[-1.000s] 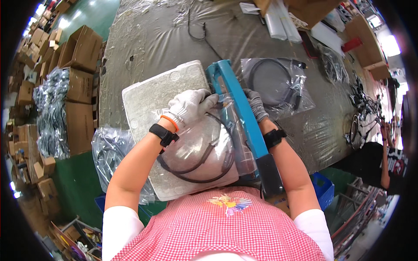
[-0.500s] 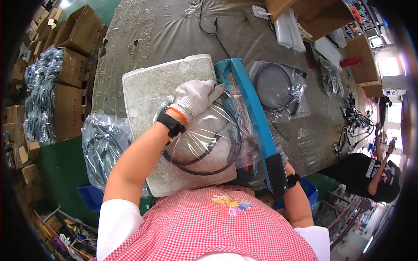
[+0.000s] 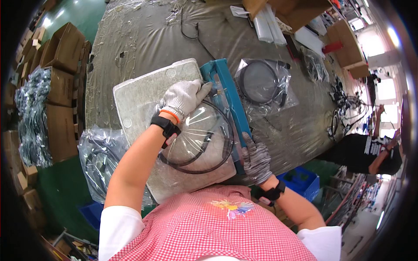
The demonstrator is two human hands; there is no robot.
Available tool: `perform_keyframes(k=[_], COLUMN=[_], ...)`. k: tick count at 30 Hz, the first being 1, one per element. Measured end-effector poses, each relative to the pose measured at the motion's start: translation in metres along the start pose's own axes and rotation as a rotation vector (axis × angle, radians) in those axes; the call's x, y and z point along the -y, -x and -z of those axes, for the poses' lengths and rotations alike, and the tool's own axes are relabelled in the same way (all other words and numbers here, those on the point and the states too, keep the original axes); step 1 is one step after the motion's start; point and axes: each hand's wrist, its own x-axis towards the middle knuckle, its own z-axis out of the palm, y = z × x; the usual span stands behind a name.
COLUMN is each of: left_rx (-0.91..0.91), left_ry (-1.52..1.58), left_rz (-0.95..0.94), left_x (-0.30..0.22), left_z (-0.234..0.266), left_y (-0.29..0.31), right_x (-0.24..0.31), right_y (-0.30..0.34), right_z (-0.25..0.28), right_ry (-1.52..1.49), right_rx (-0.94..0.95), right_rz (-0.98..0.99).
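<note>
A clear plastic bag with a coiled black cable in it rests on the pale, worn block before me. My left hand, in a whitish knit glove, is closed on the bag's far right edge beside the teal bag sealer. The sealer's long arm is down, and the bag's right edge runs to it. My right hand, in a grey striped glove, is wrapped over the near end of that arm and hides its black handle.
Another bagged cable coil lies right of the sealer. More bagged cables sit at the left. A power cord runs across the table. Cartons stand at far left, a blue bin at lower right. Another person works at far right.
The sealer's arm has come down from its raised position. My right hand has moved from beneath the arm to over its near end. The left hand keeps its hold on the bag.
</note>
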Motion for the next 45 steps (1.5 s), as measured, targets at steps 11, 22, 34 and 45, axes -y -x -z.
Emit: perform_keyframes(k=[11, 22, 34, 45], left_rx=[0.077, 0.050, 0.148, 0.033], left_ry=[-0.060, -0.015, 0.041, -0.159], left_rz=[-0.037, -0.042, -0.103, -0.100], left_x=[-0.001, -0.001, 0.009, -0.001], left_z=[0.008, 0.005, 0.013, 0.000], left_y=[-0.004, 0.002, 0.009, 0.013], right_x=[-0.001, 0.007, 0.009, 0.006], right_y=[-0.006, -0.006, -0.004, -0.006], right_z=[0.001, 0.007, 0.008, 0.006], right_ry=[0.005, 0.015, 0.000, 0.001], right_rx=[0.105, 0.152, 0.193, 0.106], right_rz=[-0.016, -0.101, -0.152, -0.101])
